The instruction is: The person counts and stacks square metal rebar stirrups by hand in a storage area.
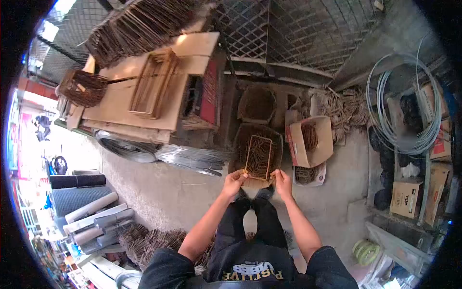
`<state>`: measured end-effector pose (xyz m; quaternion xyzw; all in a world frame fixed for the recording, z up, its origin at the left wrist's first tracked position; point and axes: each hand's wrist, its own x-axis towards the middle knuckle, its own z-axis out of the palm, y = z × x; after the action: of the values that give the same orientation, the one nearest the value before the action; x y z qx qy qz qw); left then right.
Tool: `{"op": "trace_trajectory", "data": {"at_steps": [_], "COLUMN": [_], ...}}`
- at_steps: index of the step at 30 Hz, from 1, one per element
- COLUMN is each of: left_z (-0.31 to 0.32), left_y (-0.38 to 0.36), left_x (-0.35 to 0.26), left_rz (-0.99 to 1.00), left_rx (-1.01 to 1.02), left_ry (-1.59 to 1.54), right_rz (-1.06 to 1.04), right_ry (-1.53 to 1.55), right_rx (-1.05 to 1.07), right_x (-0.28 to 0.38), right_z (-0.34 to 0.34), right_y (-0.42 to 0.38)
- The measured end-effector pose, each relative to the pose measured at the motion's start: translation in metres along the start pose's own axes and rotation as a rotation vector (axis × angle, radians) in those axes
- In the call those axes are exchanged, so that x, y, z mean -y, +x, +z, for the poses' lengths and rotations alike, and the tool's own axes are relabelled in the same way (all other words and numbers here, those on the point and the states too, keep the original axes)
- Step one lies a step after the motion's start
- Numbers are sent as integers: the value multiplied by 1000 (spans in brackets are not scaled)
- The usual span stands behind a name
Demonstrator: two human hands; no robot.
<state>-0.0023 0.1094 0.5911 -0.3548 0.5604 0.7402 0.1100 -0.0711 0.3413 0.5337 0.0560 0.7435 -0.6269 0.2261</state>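
A thin, rust-brown rectangular rebar stirrup (269, 159) is held up between my two hands. My left hand (234, 182) pinches its near left corner, and my right hand (282, 184) has its fingers closed at the near right corner. Behind the stirrup in this view, an open carton (235, 147) contains a tangle of similar brown metal pieces (257, 156). My feet are just in front of that carton, partly hidden by my hands.
Another carton (257, 105) stands beyond, and an open cardboard box (317, 139) is to its right. Stacked stirrups (153, 84) lie on a board-topped table (118, 118) at left. Wire coils (404, 139) hang by the right shelf. Mesh rolls (84, 198) lie at lower left.
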Motion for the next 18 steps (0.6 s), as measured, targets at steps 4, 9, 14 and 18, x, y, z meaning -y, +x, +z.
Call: {"op": "trace_trajectory", "data": {"at_steps": [4, 9, 14, 18], "left_z": [8, 11, 0, -17], "left_y": [-59, -128, -182, -214], "left_x": [-62, -121, -157, -173], "left_rz": [79, 112, 139, 70], "left_rx": [42, 126, 162, 213], "left_ry": [-43, -295, -576, -839], "right_rz": [-172, -254, -354, -430], "right_ry": [-5, -72, 77, 66], "right_rx": [-38, -40, -22, 32], "right_x": [55, 110, 164, 205], "right_z": [-18, -26, 1, 28], "right_y": [-14, -30, -35, -39]}}
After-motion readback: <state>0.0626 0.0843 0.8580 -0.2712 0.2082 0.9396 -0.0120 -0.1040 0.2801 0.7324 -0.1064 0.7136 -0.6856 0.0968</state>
